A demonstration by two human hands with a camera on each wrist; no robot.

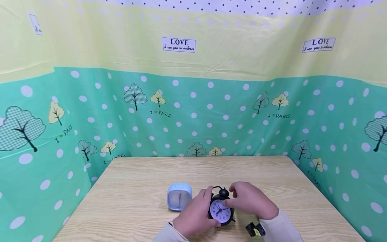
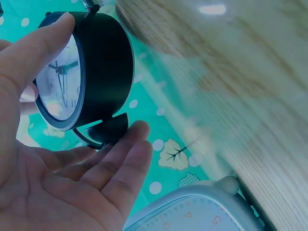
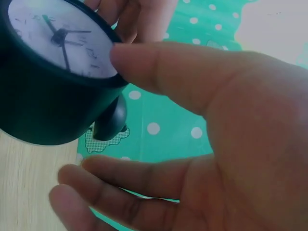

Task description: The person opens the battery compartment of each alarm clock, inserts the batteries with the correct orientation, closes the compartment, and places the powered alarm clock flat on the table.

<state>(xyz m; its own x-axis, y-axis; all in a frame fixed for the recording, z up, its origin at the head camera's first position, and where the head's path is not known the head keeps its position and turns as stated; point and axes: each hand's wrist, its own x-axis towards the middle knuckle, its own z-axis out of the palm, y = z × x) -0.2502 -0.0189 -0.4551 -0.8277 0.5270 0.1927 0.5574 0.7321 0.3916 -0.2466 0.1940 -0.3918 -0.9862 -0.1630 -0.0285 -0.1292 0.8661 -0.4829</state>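
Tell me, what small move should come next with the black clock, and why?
Probably curl the right grip inward round the black clock: its thumb is at the dial's edge, but its other fingers look apart from it, so the left grip seems to do most of the holding.

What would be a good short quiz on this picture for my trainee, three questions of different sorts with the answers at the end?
1. In the head view, where is the pale blue clock relative to the black clock?
a) to its left
b) to its right
c) on top of it

2. True or false: the left grip is holding the pale blue clock.

3. Fill in: the big word printed on the labels of the hanging cloth is ____.

Key: 1. a. 2. False; it is holding the black clock. 3. LOVE.
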